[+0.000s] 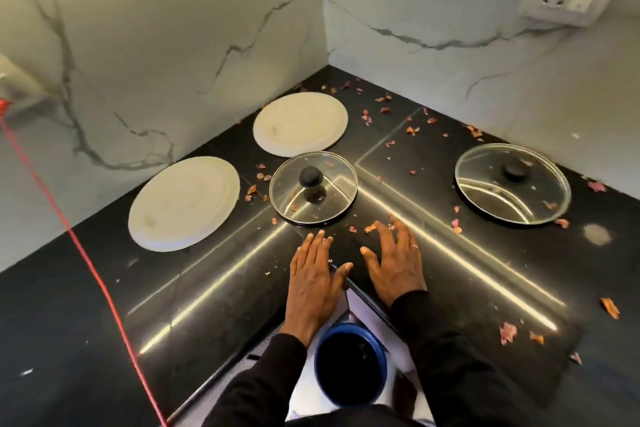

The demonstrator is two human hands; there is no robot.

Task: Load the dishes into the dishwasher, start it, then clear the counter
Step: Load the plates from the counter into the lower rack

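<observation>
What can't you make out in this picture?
Head view:
- Blue container: inside too dark.
- Red cord: both ends cut off by frame edges.
- Counter beneath left hand and right hand: covered.
- Dishwasher: not in frame.

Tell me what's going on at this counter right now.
A person stands at the inner corner of a black counter, with the left hand and right hand laid flat on it, fingers straight, holding nothing. Two white plates and two glass lids lie untouched on the counter among scattered pinkish scraps. A blue container sits below the counter edge between the arms. No dish has been picked up yet.
</observation>
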